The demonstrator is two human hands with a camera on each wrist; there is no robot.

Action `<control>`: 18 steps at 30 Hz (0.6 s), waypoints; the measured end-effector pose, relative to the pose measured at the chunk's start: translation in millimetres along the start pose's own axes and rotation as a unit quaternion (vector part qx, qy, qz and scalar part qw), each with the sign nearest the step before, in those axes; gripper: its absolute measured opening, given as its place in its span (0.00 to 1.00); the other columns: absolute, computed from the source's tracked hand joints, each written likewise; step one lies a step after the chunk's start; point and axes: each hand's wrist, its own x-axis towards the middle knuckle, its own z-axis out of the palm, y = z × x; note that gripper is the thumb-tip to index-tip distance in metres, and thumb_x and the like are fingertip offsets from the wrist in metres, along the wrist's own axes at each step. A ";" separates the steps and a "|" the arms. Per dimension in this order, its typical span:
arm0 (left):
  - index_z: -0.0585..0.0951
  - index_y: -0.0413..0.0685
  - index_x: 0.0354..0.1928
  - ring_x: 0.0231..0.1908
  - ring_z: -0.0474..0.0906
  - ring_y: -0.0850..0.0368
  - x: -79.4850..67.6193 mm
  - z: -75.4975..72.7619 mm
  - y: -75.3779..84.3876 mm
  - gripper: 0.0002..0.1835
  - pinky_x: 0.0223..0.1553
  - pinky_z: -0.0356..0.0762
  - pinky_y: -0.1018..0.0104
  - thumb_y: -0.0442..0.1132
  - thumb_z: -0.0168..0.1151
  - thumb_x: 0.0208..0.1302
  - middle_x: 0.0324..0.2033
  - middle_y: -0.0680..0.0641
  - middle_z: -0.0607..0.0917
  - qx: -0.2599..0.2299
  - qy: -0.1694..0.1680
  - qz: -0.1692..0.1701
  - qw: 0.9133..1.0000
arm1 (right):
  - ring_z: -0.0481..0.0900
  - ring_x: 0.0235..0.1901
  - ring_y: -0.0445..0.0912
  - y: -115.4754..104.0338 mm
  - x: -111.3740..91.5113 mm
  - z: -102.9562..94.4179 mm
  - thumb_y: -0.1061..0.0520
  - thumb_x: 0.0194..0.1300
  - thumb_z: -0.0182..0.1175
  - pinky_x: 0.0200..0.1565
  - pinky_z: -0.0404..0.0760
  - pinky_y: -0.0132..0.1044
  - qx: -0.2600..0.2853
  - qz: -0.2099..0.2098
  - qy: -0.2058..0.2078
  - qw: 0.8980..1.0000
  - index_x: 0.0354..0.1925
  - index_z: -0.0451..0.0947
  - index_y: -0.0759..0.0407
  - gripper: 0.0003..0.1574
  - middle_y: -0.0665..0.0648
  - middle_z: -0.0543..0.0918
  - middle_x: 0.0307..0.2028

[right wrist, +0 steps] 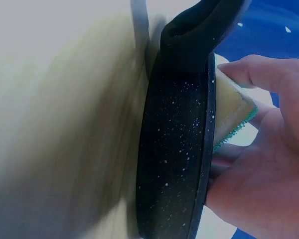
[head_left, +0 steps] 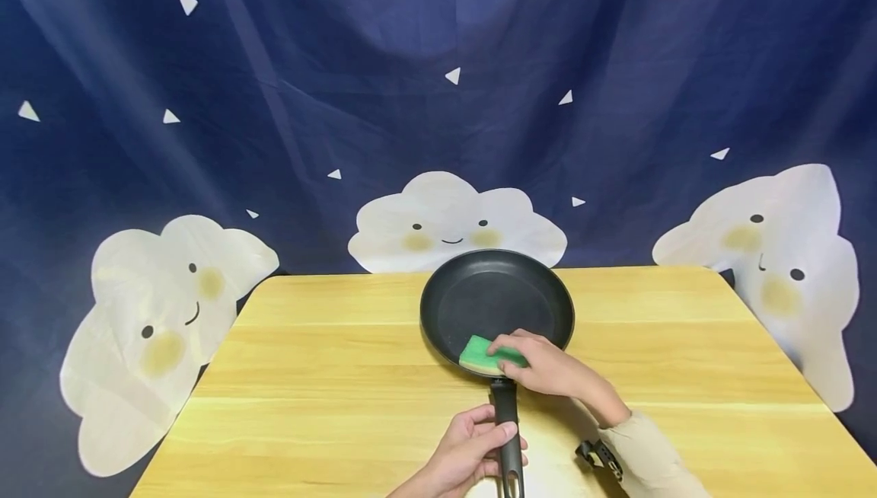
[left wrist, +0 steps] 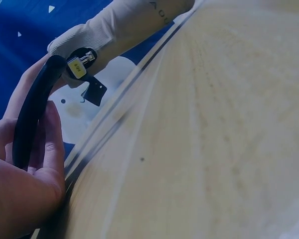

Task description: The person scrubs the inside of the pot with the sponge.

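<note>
A black frying pan (head_left: 489, 296) lies on the wooden table, its handle (head_left: 507, 414) pointing toward me. My left hand (head_left: 473, 445) grips that handle, thumb across the top; the left wrist view also shows the handle (left wrist: 32, 114) within the curled fingers. Inside the pan, at its near side, my right hand (head_left: 548, 365) holds a sponge (head_left: 476, 353) with a green top and a pale yellow underside. In the right wrist view, the sponge (right wrist: 231, 107) shows above the pan's speckled outer wall (right wrist: 174, 149), between thumb and fingers. The right fingertips are partly hidden there.
The light wooden table (head_left: 308, 376) extends to both sides of the pan. A dark blue curtain (head_left: 384, 87) with smiling white clouds hangs behind the table's far edge. A black wrist-camera mount (head_left: 599, 458) sits beneath the right sleeve (head_left: 647, 456).
</note>
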 end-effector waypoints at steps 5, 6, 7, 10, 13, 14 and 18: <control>0.72 0.27 0.62 0.35 0.88 0.54 0.5 1.2 -0.1 0.23 0.37 0.88 0.62 0.35 0.63 0.72 0.35 0.44 0.88 -0.002 -0.004 0.004 1.000 | 0.78 0.49 0.51 -2.9 9.0 -0.4 0.57 0.72 0.60 0.47 0.79 0.50 0.017 0.022 -0.031 0.999 0.54 0.80 0.51 0.13 0.54 0.80 0.48; 0.72 0.26 0.62 0.35 0.88 0.54 0.6 1.5 -0.1 0.24 0.37 0.88 0.62 0.35 0.63 0.72 0.35 0.44 0.88 -0.003 -0.006 0.003 1.000 | 0.78 0.49 0.52 -3.7 10.9 -0.7 0.57 0.72 0.60 0.48 0.79 0.52 0.020 0.023 -0.033 0.999 0.54 0.80 0.51 0.13 0.55 0.81 0.48; 0.72 0.27 0.62 0.35 0.88 0.54 0.7 1.8 0.0 0.24 0.37 0.88 0.62 0.35 0.63 0.72 0.35 0.44 0.88 -0.004 -0.007 0.002 1.000 | 0.78 0.50 0.53 -4.4 13.0 -0.7 0.57 0.71 0.61 0.49 0.79 0.53 0.022 0.025 -0.033 0.999 0.54 0.80 0.52 0.14 0.56 0.81 0.48; 0.72 0.27 0.63 0.35 0.89 0.55 0.6 2.8 0.6 0.24 0.38 0.88 0.63 0.36 0.63 0.72 0.35 0.45 0.88 -0.005 -0.010 0.001 1.000 | 0.79 0.50 0.55 -6.5 19.3 -1.6 0.58 0.68 0.63 0.51 0.78 0.56 0.022 0.026 -0.035 0.999 0.52 0.81 0.53 0.13 0.56 0.82 0.47; 0.73 0.27 0.62 0.35 0.89 0.55 0.2 2.8 1.3 0.24 0.37 0.88 0.64 0.36 0.63 0.72 0.35 0.45 0.88 -0.003 -0.010 0.000 1.000 | 0.79 0.48 0.55 -8.0 26.6 -3.3 0.59 0.67 0.65 0.49 0.78 0.54 0.011 0.027 -0.047 0.998 0.50 0.81 0.53 0.13 0.56 0.83 0.46; 0.73 0.28 0.62 0.35 0.88 0.55 -0.1 2.8 1.5 0.23 0.37 0.88 0.63 0.36 0.63 0.72 0.35 0.45 0.88 -0.002 -0.009 0.001 1.000 | 0.79 0.47 0.54 -8.4 29.3 -3.9 0.59 0.66 0.65 0.48 0.78 0.53 0.007 0.028 -0.054 0.998 0.49 0.81 0.53 0.13 0.56 0.83 0.46; 0.73 0.28 0.62 0.35 0.88 0.55 -1.1 2.1 1.9 0.23 0.37 0.88 0.63 0.36 0.63 0.72 0.35 0.45 0.88 -0.001 -0.006 -0.001 1.000 | 0.79 0.44 0.54 -11.1 41.2 -7.0 0.60 0.65 0.66 0.45 0.78 0.49 0.000 0.030 -0.088 0.996 0.48 0.80 0.53 0.13 0.57 0.82 0.44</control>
